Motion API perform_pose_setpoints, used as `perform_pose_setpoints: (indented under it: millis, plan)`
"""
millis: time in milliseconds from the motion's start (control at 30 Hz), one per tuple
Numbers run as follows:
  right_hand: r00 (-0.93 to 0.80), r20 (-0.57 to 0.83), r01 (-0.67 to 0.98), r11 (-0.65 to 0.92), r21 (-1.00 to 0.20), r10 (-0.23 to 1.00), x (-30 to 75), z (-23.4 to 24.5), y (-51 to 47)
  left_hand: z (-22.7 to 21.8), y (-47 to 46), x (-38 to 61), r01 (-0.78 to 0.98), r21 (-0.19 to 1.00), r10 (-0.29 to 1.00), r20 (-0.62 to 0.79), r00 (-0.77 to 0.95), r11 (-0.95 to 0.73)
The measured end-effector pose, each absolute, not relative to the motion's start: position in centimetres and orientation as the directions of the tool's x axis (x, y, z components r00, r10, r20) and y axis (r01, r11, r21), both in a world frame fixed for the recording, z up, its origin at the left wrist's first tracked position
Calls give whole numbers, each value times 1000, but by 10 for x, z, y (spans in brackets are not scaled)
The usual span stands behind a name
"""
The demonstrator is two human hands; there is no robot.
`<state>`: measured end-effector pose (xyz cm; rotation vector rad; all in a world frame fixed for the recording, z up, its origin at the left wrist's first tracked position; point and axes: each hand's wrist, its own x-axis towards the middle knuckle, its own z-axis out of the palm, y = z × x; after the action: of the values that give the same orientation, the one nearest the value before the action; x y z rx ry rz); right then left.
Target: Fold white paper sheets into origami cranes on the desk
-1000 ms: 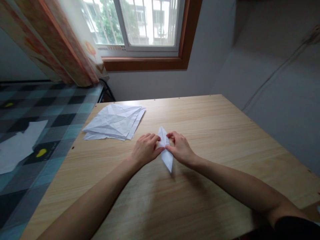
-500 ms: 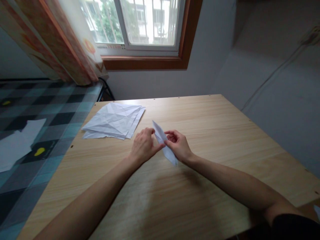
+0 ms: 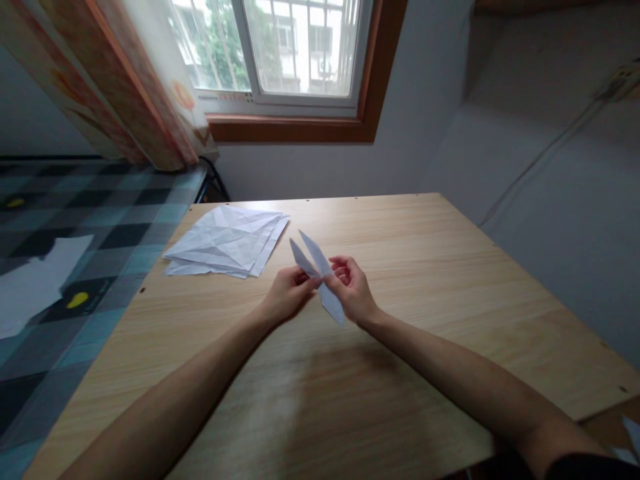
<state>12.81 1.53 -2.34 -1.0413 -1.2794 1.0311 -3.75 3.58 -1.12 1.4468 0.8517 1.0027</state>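
A small folded sheet of white paper point(image 3: 332, 305) is held up over the middle of the wooden table, slanting from upper left to lower right. Its far end splits into two narrow pointed flaps that stand apart. My left hand point(image 3: 289, 292) pinches the left flap between thumb and fingers. On the other side, my right hand point(image 3: 351, 288) grips the paper near its middle, thumb on top and fingers curled. The fingertips partly cover the folds where both hands meet.
Creased white sheets point(image 3: 227, 240) lie stacked at the table's point(image 3: 450, 287) far left corner. Left of it, a checked cloth surface point(image 3: 30, 380) carries more white paper point(image 3: 37, 290). A window point(image 3: 300, 53) and wall stand behind; white paper pieces point(image 3: 631, 433) show at lower right.
The paper's far end has parted into two flaps. My left hand has gone from spread fingers beside the paper to a pinch on the left flap; my right hand keeps its hold.
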Motion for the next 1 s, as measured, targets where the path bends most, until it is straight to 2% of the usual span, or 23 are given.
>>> perform_pose_setpoints:
  millis: [133, 333, 500, 667, 867, 1000]
  plan:
    - [-97, 169, -40, 166, -985, 981, 129, -19, 15, -15, 38, -41, -32, 996, 934, 91, 346, -85]
    - [-83, 161, -8, 161, -987, 984, 131, -18, 15, -13, 38, -43, 55, 991, 936, 100, 338, -126]
    - [-105, 185, 42, 190, -981, 977, 130, -19, 16, -9, 39, -40, 38, 991, 949, 112, 294, -129]
    - [-36, 202, 0, 202, -979, 979, 129, -20, 17, -7, 38, -32, 34, 993, 968, 101, 230, -111]
    - [39, 175, 18, 174, -985, 984, 132, -23, 19, -5, 27, -9, -143, 988, 998, 46, -41, -52]
    - [43, 203, 37, 201, -979, 978, 133, -25, 20, -5, 19, -2, -156, 984, 996, 89, -15, -91]
